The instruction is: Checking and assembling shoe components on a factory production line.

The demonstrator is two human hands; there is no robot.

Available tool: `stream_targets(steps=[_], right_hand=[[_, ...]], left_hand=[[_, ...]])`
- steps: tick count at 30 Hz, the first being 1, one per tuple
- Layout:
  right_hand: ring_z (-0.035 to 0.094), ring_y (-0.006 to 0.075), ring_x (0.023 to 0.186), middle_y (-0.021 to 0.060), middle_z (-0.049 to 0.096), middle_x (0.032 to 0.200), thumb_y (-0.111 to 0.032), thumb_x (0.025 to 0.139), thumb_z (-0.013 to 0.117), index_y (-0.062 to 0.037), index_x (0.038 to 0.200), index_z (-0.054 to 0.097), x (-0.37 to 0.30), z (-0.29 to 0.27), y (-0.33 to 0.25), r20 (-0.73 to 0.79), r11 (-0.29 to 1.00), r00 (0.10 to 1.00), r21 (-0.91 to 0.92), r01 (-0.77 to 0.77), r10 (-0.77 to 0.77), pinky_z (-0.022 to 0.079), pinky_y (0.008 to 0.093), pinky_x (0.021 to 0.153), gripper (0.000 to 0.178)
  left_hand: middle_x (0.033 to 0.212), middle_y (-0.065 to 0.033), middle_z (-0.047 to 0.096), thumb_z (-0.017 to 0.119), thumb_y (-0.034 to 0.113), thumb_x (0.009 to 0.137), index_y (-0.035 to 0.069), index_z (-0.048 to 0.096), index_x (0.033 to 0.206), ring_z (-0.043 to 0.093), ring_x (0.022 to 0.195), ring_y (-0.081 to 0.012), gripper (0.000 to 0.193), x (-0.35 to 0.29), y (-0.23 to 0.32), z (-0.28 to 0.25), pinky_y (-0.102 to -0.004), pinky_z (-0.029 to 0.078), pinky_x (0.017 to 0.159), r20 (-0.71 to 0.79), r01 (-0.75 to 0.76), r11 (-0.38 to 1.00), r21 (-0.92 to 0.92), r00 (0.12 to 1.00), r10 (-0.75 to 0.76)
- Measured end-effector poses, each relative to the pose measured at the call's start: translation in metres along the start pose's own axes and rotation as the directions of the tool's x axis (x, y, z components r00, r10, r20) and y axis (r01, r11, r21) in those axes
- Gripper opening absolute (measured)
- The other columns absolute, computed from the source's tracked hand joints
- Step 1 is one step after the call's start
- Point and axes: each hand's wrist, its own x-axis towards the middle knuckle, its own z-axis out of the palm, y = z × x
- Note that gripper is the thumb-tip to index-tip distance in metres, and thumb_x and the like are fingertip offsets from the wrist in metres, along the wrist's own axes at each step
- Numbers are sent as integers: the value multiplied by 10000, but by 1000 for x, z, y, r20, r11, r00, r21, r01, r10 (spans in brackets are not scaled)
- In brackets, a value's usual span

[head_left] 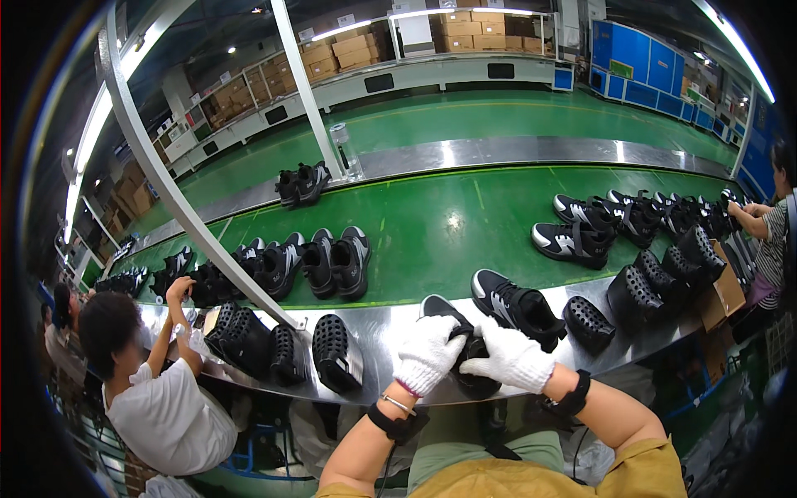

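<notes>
A black sneaker (476, 385) with a grey-white toe lies on the metal ledge in front of me, its toe pointing away. My left hand (432, 352), in a white knit glove, is closed on the left side of its opening. On the opposite side my right hand (513, 357), gloved too, has its fingers curled on the collar. Both hands cover much of the upper, and the inside of the shoe is hidden. Just beyond the right hand sits another black-and-white sneaker (519, 309), apart from the held one.
Black perforated shoe forms (336, 353) stand on the metal ledge (382, 332) to both sides. Sneakers line the green conveyor belt (448, 241). A pale metal post (191, 199) rises at left. One co-worker (170, 398) sits left, another (768, 224) works far right beside a carton (721, 290).
</notes>
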Motion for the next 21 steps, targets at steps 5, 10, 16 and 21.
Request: stream_targets(steps=[5,10,16,21], right_hand=[[677,406,1007,246,685,1074,-428,791,794,-25,1271,514,12,12,20,122,994,987,-50,-97,102,544,443,865,687],[657,412,1064,249,675,1152,-419,830,733,-117,1408,463,31,32,34,86,986,984,-70,-149,155,533,451,901,706],[693,189,855,126,720,1034,-279,928,649,-54,1260,639,10,23,63,160,804,952,511,-305,260,561,308,775,401],[671,279,1030,147,707,1111,-259,976,614,-66,1192,702,22,56,66,-161,882,981,471,-18,106,508,352,923,302]], left_hand=[[908,-102,690,714,212,821,113,708,957,649,880,-332,168,0,8,4,-438,521,791,0,-40,998,38,999,40],[890,-102,675,713,201,801,130,697,944,634,853,-311,161,0,18,8,-452,493,758,129,-149,968,200,984,124],[838,-94,625,755,172,757,106,678,1027,616,803,-308,288,-23,17,13,-442,487,707,-202,-48,998,48,978,57],[827,-90,601,745,138,785,66,683,1058,596,778,-319,290,-29,20,20,-446,479,696,-282,-112,989,99,950,136]])
